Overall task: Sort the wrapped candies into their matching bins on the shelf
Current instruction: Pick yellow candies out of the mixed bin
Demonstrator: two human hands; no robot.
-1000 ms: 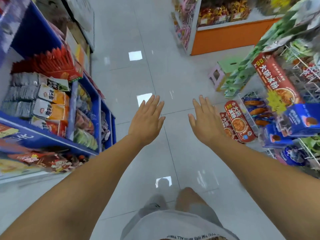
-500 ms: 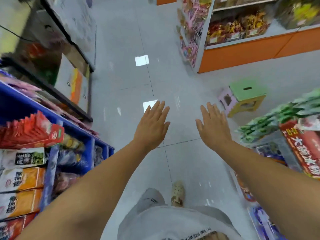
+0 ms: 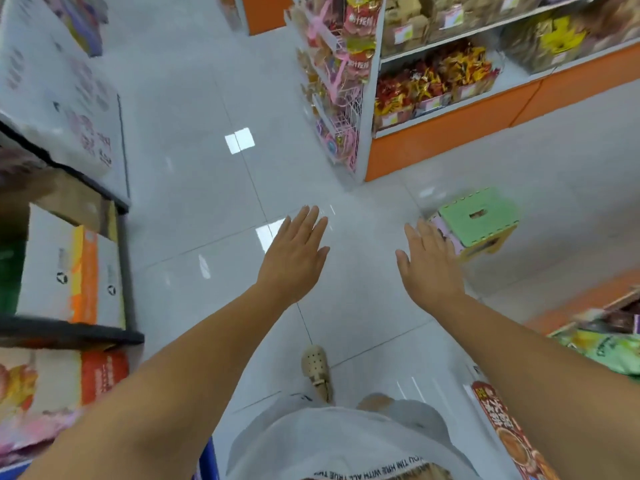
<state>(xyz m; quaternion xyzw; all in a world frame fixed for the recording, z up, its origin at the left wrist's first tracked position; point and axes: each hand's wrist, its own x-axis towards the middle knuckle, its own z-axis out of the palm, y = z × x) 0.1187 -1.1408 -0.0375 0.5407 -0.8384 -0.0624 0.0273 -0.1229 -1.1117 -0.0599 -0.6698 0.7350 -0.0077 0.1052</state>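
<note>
Left: stacked cartons (image 3: 69, 271). Centre: left hand (image 3: 294, 258) and right hand (image 3: 429, 268), flat, fingers wide, empty, above the floor (image 3: 194, 209). Far right: wrapped candies (image 3: 433, 76) in bins (image 3: 431, 105) on the orange shelf (image 3: 450, 140). Step: probably the approach. Next: close in and pick out a candy.

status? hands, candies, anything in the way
Left hand and right hand open, empty. Wrapped candies in bins on orange shelf ahead right, untouched. Green stool on floor before that shelf.
</note>
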